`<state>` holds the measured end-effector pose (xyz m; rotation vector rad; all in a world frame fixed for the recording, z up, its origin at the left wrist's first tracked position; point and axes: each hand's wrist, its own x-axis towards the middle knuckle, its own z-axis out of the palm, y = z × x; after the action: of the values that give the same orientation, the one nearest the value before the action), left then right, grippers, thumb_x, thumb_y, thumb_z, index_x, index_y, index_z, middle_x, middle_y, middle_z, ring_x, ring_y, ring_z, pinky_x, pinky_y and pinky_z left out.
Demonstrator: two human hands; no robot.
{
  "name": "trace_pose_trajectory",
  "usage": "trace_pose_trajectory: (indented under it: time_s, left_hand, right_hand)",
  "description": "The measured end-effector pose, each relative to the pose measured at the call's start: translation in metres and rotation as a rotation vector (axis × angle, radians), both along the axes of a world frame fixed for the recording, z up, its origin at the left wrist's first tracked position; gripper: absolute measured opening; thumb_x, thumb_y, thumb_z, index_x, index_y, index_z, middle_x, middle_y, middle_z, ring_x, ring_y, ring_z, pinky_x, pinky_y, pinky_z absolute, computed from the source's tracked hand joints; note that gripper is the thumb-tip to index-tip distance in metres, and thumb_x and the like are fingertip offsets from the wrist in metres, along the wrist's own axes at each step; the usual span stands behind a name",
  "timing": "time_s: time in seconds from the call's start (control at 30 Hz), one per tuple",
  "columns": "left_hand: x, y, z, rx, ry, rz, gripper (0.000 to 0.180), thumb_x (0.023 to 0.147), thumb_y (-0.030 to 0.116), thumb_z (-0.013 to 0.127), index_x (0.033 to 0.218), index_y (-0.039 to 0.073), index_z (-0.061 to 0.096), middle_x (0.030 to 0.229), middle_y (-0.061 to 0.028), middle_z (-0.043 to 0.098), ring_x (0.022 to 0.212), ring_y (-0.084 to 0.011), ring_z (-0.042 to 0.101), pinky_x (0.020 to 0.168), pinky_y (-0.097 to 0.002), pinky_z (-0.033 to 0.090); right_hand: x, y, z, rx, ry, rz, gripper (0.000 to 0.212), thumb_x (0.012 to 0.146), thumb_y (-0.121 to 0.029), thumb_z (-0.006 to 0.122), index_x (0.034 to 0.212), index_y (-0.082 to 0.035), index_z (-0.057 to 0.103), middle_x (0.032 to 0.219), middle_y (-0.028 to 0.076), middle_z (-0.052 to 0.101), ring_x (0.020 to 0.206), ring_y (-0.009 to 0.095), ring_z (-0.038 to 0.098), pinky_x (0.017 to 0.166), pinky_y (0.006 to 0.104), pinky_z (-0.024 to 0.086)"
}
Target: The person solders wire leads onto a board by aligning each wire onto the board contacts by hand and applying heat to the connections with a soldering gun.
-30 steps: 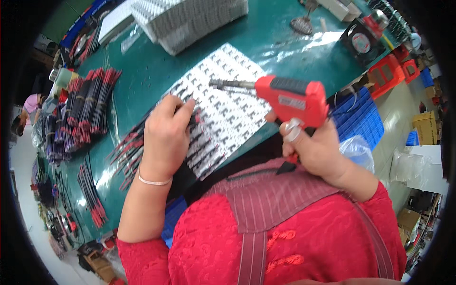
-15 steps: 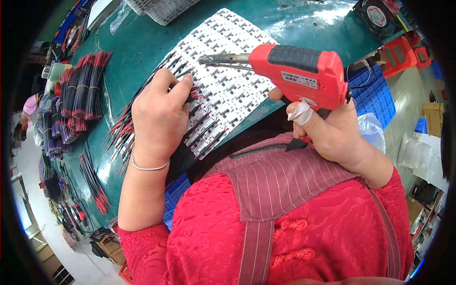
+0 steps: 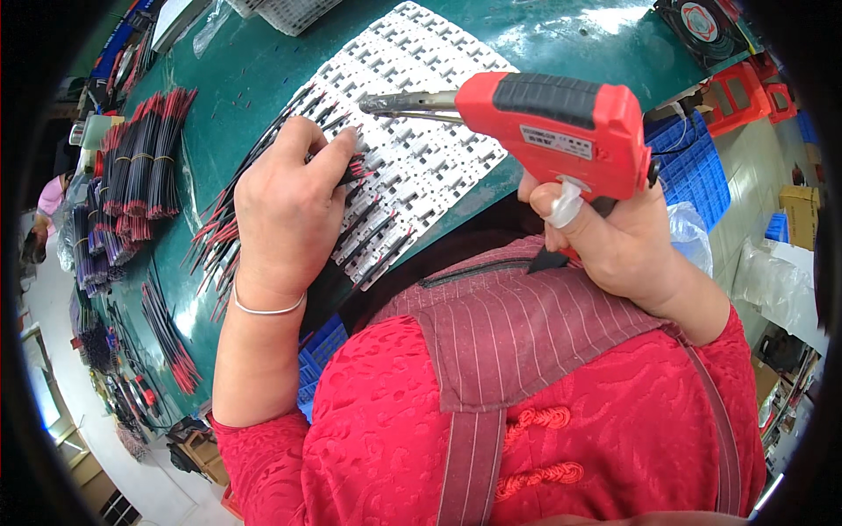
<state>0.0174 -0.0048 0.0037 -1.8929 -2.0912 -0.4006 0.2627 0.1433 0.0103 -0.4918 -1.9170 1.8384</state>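
Observation:
My right hand (image 3: 627, 250), with white tape round its thumb, is wrapped about the grip of a red and black soldering gun (image 3: 570, 145). The gun's long metal nose (image 3: 408, 103) points left and reaches over a white slotted panel (image 3: 421, 57) made of small repeated blocks. My left hand (image 3: 289, 206) is closed over the panel's left part, thumb and forefinger together, on short black wires with red ends (image 3: 358, 169). More such wires (image 3: 373, 230) lie in rows along the panel's near edge, and a loose spread (image 3: 219, 219) fans out left of that wrist.
Tied bundles of black and red wires (image 3: 145, 158) are stacked on the green table (image 3: 237, 101) at the left, with a smaller loose bunch (image 3: 171, 337) nearer. A white basket (image 3: 294, 10) stands at the far edge. A fan (image 3: 702, 26), a blue crate (image 3: 693, 167) and red plastic racks (image 3: 741, 105) are at the right.
The whole view has shifted slightly, with the table contents a little further up and left. Both hands keep their hold, and the gun's nose stays over the panel.

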Motion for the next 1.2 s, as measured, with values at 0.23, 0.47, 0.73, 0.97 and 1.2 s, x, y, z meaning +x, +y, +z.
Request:
trace_pose_trajectory:
  time_s: [0.23, 0.47, 0.73, 0.97, 1.2]
  left_hand:
    - [0.002, 0.001, -0.001, -0.019, -0.013, 0.013, 0.037, 0.065, -0.001, 0.073, 0.101, 0.010, 0.072, 0.085, -0.0071, 0.057, 0.070, -0.0252, 0.062, 0.061, -0.0370, 0.051]
    - [0.003, 0.001, -0.005, -0.005, -0.026, 0.007, 0.038, 0.064, -0.002, 0.072, 0.100, 0.008, 0.072, 0.086, -0.0079, 0.058, 0.071, -0.0273, 0.063, 0.062, -0.0384, 0.052]
    - [0.002, 0.003, -0.007, 0.002, -0.025, 0.001, 0.039, 0.062, -0.002, 0.073, 0.100, 0.007, 0.071, 0.086, -0.0077, 0.059, 0.073, -0.0278, 0.064, 0.063, -0.0385, 0.052]
    - [0.003, 0.002, -0.007, -0.022, -0.020, 0.002, 0.042, 0.060, 0.002, 0.076, 0.102, 0.006, 0.070, 0.086, -0.0083, 0.058, 0.075, -0.0287, 0.063, 0.065, -0.0388, 0.052]
    - [0.003, 0.002, -0.009, -0.015, -0.028, -0.013, 0.041, 0.061, 0.002, 0.075, 0.101, 0.007, 0.069, 0.086, -0.0085, 0.057, 0.074, -0.0292, 0.063, 0.064, -0.0392, 0.052]
  right_hand:
    - [0.000, 0.001, -0.001, 0.051, -0.046, 0.022, 0.023, 0.098, -0.018, 0.064, 0.112, 0.001, 0.060, 0.105, 0.011, 0.068, 0.063, 0.008, 0.056, 0.058, 0.0234, 0.048]
    - [-0.003, 0.000, -0.002, 0.000, 0.010, 0.016, 0.024, 0.095, -0.005, 0.066, 0.117, 0.002, 0.062, 0.101, 0.008, 0.073, 0.089, 0.011, 0.067, 0.080, 0.0270, 0.053]
    - [-0.005, 0.002, -0.012, 0.071, 0.018, 0.047, 0.022, 0.098, -0.015, 0.063, 0.113, 0.001, 0.060, 0.115, 0.015, 0.068, 0.065, 0.007, 0.057, 0.058, 0.0230, 0.049]
    - [-0.003, 0.000, -0.010, 0.099, -0.070, 0.027, 0.023, 0.099, -0.020, 0.063, 0.110, 0.001, 0.061, 0.101, 0.010, 0.067, 0.063, 0.007, 0.056, 0.056, 0.0228, 0.046]
    - [-0.002, 0.001, -0.008, 0.141, -0.086, 0.051, 0.023, 0.099, -0.018, 0.063, 0.112, 0.001, 0.061, 0.098, 0.009, 0.067, 0.063, 0.007, 0.056, 0.055, 0.0226, 0.046]
